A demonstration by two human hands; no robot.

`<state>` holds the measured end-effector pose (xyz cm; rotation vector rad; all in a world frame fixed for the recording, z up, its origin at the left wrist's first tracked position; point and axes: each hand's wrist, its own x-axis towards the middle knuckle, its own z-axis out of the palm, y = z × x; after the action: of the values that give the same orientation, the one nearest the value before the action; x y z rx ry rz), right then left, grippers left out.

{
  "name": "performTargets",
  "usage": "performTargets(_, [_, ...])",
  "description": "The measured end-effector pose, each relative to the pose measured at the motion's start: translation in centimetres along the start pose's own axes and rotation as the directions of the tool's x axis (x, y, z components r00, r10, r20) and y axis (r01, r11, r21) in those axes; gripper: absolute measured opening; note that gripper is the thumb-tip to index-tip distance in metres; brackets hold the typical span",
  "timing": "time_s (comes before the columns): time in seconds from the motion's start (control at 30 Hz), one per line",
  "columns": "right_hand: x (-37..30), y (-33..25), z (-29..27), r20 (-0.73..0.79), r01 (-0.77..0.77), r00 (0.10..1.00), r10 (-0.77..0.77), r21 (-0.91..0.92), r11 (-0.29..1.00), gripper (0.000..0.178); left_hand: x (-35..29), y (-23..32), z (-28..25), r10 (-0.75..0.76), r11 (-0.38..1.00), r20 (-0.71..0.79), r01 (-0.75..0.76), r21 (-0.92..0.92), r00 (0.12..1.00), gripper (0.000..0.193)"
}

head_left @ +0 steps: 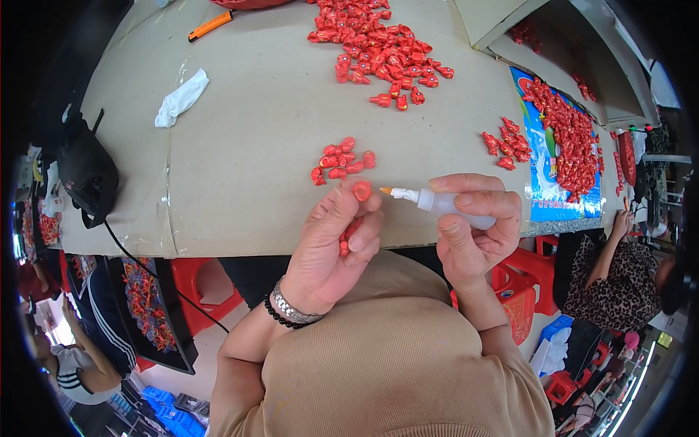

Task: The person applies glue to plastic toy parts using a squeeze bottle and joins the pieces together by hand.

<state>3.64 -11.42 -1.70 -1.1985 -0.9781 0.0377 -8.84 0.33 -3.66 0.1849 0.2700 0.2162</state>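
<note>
Red plastic piece (361,191) pinched at my left hand (331,244) fingertips, centre of frame, more red bits tucked in that palm. My right hand (473,233) grips a small white squeeze bottle (455,209), its orange nozzle tip (386,191) just beside the piece; touching or not, can't tell. Small cluster of red pieces (341,160) lies on the grey table (255,146) just above my hands. Big red pile (378,47) at top centre. White cloth (180,98) and orange cutter (210,25) upper left. Black bag (87,171) at left edge.
</note>
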Motion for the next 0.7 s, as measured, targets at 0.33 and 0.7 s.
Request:
performTargets(0.33, [-0.18,0.12,0.12,0.032,0.044,0.999,-0.041,-0.106,0.993,0.023,-0.04,-0.05,-0.38,-0.024,1.0,-0.003,0.024,-0.009,1.0,0.026])
performTargets(0.7, [-0.22,-0.22,0.17,0.034,0.05,0.998,-0.047,-0.107,0.993,0.022,-0.16,0.17,-0.01,-0.099,0.995,-0.065,0.097,-0.032,0.993,0.036])
